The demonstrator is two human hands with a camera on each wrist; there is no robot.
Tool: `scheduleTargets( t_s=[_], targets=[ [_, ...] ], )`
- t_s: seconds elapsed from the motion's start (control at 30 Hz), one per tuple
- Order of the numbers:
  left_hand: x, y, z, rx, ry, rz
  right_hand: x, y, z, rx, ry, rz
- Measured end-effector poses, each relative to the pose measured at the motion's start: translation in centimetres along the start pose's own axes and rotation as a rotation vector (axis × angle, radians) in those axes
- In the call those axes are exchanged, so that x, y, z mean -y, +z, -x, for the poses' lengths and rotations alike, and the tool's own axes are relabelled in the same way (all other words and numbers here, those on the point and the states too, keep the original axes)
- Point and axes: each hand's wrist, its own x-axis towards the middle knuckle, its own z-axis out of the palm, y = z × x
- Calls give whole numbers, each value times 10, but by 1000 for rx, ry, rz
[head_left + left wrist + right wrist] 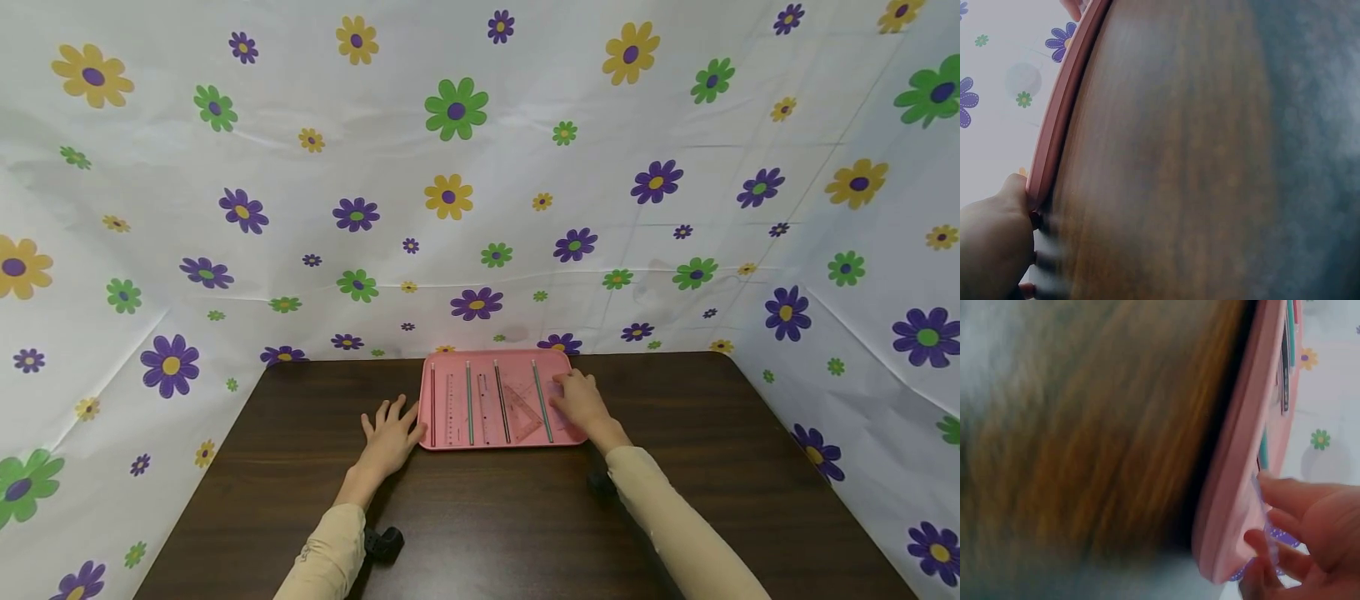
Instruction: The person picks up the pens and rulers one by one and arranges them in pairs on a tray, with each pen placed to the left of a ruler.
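A pink tray (pixel 501 446) lies on the table with several pencils (pixel 470 404), two clear rulers (pixel 450 408) and a clear set square (pixel 527 427) in it. My left hand (pixel 388 437) is at the tray's left side, fingers spread and thumb against the rim. Over the tray's right end, my right hand (pixel 581 402) pinches a thin clear plastic piece (pixel 1266 525) between thumb and fingers. The right wrist view shows its bluish edge, but its full shape is hidden. In the left wrist view, the left hand (pixel 997 240) touches the tray's corner.
The dark wooden table (pixel 495 525) extends in front of the tray and to both sides. Behind it hangs a white flower-patterned sheet (pixel 517 167), close to the tray's far edge. A black wrist device (pixel 384 546) is by the left sleeve.
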Motion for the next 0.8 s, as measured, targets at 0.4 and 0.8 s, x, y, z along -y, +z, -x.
scheduleTargets(
  t_s=[0.4,0.8],
  targets=[
    [0,-2,0,5,-9,7,-3,10,10,-109,-32,156],
    [-2,-3,1,18,-11,16,-9,10,16,-129,-45,-1]
  ],
)
